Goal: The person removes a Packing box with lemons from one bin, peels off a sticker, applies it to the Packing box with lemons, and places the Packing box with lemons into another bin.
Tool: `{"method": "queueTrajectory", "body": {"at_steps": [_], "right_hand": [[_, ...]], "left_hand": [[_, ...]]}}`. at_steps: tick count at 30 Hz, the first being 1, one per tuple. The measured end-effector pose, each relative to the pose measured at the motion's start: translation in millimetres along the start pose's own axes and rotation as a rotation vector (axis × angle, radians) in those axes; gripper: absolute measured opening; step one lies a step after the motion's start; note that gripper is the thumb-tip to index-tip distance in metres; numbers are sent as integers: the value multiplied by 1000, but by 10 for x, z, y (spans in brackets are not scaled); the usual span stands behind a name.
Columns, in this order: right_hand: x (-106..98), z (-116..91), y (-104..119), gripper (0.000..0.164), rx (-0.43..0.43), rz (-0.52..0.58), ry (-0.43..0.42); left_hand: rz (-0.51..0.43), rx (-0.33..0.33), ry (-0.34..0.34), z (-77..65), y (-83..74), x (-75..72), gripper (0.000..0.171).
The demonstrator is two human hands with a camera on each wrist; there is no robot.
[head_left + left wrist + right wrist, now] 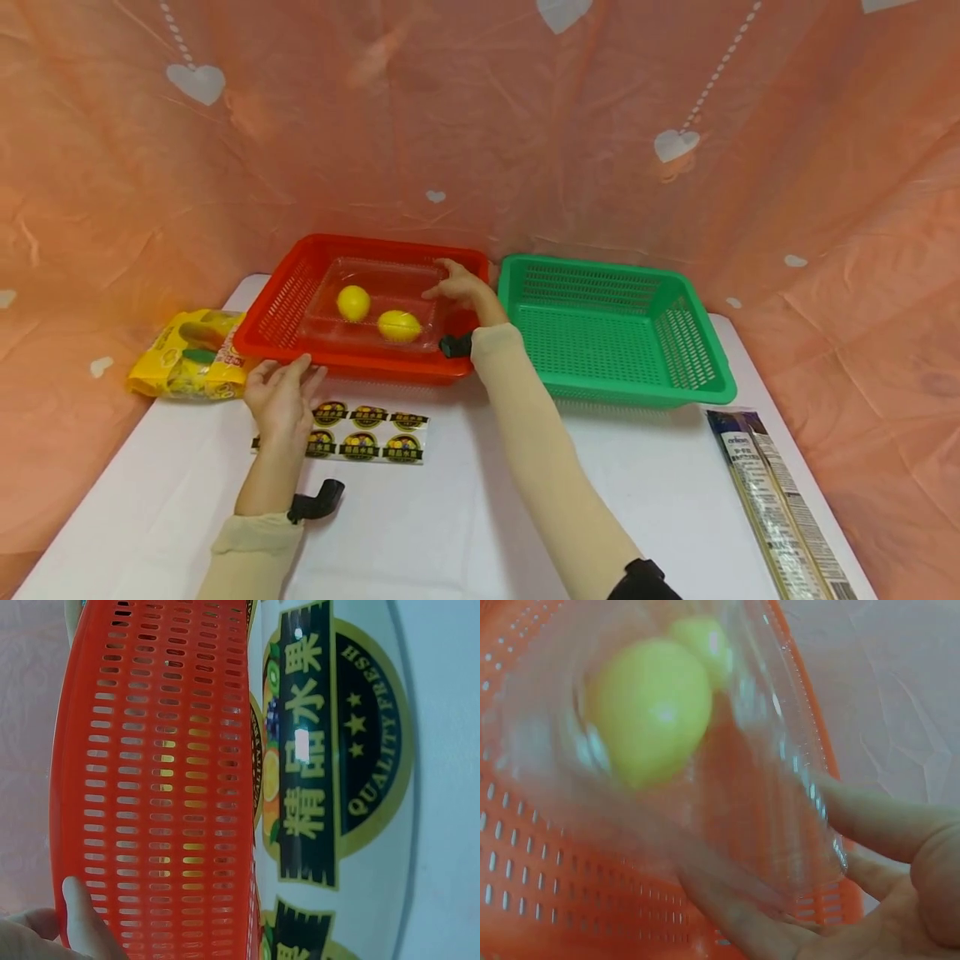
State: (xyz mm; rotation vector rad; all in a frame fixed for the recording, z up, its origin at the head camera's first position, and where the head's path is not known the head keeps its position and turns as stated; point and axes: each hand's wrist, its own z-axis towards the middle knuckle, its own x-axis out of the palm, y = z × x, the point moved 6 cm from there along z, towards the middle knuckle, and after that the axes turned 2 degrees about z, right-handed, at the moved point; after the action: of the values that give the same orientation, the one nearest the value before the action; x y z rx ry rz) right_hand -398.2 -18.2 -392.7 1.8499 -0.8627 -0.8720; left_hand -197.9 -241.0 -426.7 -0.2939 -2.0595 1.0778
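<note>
A clear plastic tray (382,283) with two yellow lemons (400,326) in it lies within the red basket (360,367) in the head view. My right hand (468,292) grips the tray's right end. The right wrist view shows its thumb and fingers on opposite sides of the tray corner, and a blurred lemon (649,712) inside. At the basket's front left, my left hand (285,396) touches the rim with loosely extended fingers. The left wrist view has one fingertip against the slotted outer wall (172,787); most of that hand lies outside this view.
A green basket (592,333) stands at the right, beside the red one. Left of the red basket lies a yellow printed bag (187,354). A sheet of round fruit stickers (360,442) lies in front. A long printed package (776,500) rests near the table's right edge.
</note>
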Motion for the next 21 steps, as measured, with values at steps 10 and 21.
{"method": "queueTrajectory", "body": {"at_steps": [10,21], "right_hand": [[78,-29,-4,73,34,-4,82],[68,-13,14,74,52,35,63]], "left_hand": [[4,-17,-20,3,7,-11,41],[-19,0,-14,22,23,8,42]]}}
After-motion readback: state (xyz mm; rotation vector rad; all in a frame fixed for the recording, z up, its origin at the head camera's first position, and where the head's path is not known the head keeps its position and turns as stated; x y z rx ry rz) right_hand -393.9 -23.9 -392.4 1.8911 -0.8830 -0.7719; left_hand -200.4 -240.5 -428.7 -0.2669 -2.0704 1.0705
